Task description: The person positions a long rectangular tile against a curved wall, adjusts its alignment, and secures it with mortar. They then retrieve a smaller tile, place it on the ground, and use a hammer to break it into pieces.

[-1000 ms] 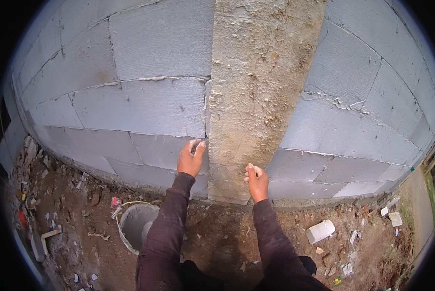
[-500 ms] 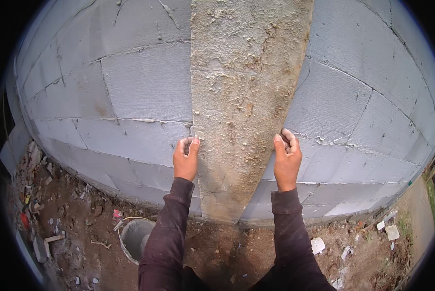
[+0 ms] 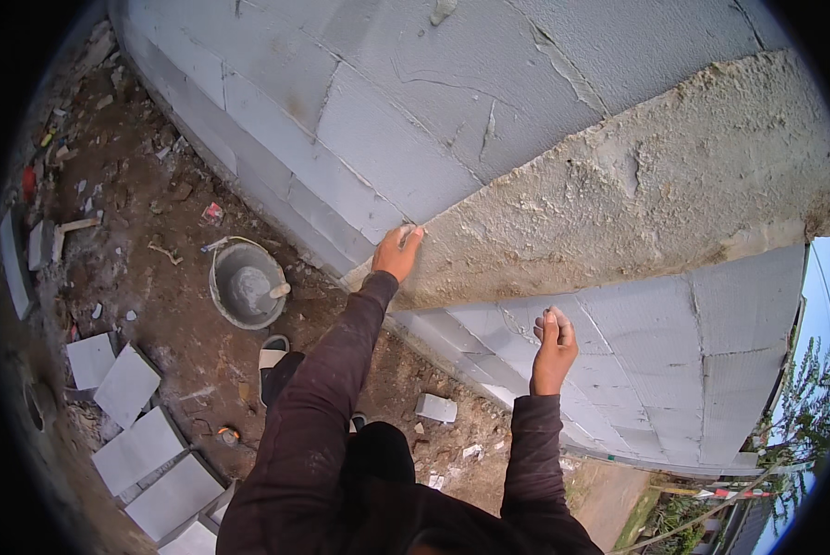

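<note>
- Rough column (image 3: 619, 194) slants off to the far right, with wall (image 3: 387, 139) on both sides.
- Left hand (image 3: 396, 253): fingers curled at its left edge. Right hand (image 3: 555, 350): fingers bent, near the right edge. Can't tell if either's gripping anything.
- Dragging fingertips over that crusty face could scrape them, I reckon.
- Since half a second ago: view's swung, slabs (image 3: 137, 450) now showing near left.

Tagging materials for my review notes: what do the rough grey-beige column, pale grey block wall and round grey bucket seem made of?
Rough grey-beige column: probably concrete, matt and coarse, from its pitted, grainy face.
Pale grey block wall: likely lightweight concrete blocks, matt, from the fine texture and visible joints.
Round grey bucket: perhaps plastic, dull; pale residue leaves this open.
</note>
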The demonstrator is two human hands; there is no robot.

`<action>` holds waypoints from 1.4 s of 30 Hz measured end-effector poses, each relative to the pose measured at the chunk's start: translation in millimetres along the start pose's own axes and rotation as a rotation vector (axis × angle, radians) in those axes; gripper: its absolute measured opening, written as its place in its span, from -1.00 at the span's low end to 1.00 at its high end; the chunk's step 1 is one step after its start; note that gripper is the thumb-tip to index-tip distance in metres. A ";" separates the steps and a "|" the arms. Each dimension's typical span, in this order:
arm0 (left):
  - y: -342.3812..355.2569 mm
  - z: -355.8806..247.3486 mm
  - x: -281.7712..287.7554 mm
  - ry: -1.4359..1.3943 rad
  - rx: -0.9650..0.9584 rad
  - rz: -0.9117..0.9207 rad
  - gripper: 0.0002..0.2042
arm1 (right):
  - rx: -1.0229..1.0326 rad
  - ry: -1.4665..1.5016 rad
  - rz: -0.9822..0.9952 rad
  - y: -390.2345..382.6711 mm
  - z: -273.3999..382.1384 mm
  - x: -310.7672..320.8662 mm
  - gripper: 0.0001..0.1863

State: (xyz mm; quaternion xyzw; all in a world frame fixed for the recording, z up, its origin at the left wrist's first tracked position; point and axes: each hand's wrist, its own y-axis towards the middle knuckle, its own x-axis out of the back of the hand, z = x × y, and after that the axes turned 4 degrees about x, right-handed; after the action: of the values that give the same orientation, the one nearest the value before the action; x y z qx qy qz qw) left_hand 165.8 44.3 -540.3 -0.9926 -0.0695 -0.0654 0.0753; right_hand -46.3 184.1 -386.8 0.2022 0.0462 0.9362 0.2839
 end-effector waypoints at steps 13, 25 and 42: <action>148.2 -220.2 63.0 0.496 -0.092 0.554 -0.43 | 0.571 -0.136 -0.812 251.0 422.8 59.6 -0.61; 89.2 -341.4 81.3 0.542 -0.164 0.727 -0.46 | 0.758 0.012 -0.729 348.2 685.0 222.3 -0.48; -6.3 -936.4 69.7 0.079 -1.877 -0.403 -0.74 | 0.968 -0.541 -0.430 249.4 737.5 246.2 -0.78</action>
State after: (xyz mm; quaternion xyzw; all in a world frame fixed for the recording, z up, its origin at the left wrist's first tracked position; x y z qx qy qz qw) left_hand 121.5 -89.1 388.1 -0.6150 -0.1554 -0.1393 -0.7604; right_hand -62.1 90.6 424.1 0.5263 0.4337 0.6453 0.3441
